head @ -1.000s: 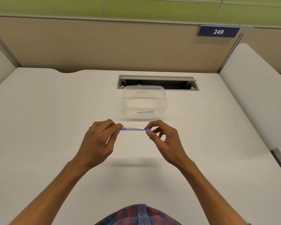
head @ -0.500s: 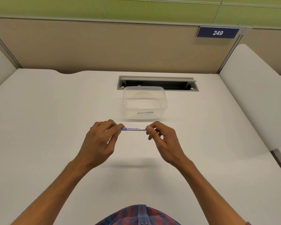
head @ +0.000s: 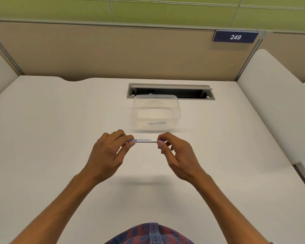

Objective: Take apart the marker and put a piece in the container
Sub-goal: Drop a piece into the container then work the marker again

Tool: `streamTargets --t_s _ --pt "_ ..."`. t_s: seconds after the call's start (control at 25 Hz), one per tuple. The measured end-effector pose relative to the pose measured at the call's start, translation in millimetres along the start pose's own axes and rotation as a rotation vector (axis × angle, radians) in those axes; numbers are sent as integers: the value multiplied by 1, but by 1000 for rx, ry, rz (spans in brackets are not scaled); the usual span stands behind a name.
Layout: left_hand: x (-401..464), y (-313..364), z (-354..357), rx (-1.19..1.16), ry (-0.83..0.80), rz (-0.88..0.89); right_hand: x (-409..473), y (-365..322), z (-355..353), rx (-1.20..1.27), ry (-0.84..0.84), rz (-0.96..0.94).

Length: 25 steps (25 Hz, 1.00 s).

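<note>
Right now, seen from the head camera, the person holds a whiteboard marker (head: pixel 145 140) level in the air above the white surface (head: pixel 60 138), one hand at each end. The left hand (head: pixel 107 152) wraps the blue end, its grip pressed together around the barrel with thumb and forefinger meeting just left of the printed label. The right hand (head: pixel 174 154) has a lighter grip, thumb and fingertips pinching the other blue end, which I take to be the cap, though most of it is hidden under the fingers.

The marker looks to be in one piece; no gap shows between barrel and cap, so the pulling apart is the step in hand.

To do it well, I would keep the left grip firm and still as the anchor, and draw the right grip straight outward along the marker's own line, with perhaps a slight twist to free the cap. Pulling off-axis risks bending the thin barrel or letting the cap jump loose.

Beyond both grips, just past the marker, stands the clear plastic container (head: pixel 157 111), open-topped, in front of a grey cable tray (head: pixel 171 90) set into the surface. Something thin and grey shows at its base; I cannot tell what.
</note>
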<state>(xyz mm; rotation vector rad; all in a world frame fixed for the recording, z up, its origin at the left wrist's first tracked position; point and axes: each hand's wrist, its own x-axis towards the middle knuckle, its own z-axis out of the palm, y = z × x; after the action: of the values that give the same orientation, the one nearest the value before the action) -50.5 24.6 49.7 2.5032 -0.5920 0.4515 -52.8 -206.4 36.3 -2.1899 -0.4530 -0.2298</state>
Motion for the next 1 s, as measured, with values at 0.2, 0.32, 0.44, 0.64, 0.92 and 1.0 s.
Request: streamTargets --t_s 0.2,0.32,0.44,0.64,0.92,1.0 --pt "0 2 1 44 49 44 0 -1 2 28 -33 45" --pt "1 3 3 86 93 84 1 -3 5 191 -50 123" --pt "2 3 4 140 112 125 3 -4 4 419 -130 230" --pt "4 2 2 106 57 92 3 -3 3 344 -77 220" --pt "4 2 -1 26 23 31 -1 -4 -2 -59 29 10" --pt "5 2 -1 2 22 24 -1 -5 -2 -82 31 -15"
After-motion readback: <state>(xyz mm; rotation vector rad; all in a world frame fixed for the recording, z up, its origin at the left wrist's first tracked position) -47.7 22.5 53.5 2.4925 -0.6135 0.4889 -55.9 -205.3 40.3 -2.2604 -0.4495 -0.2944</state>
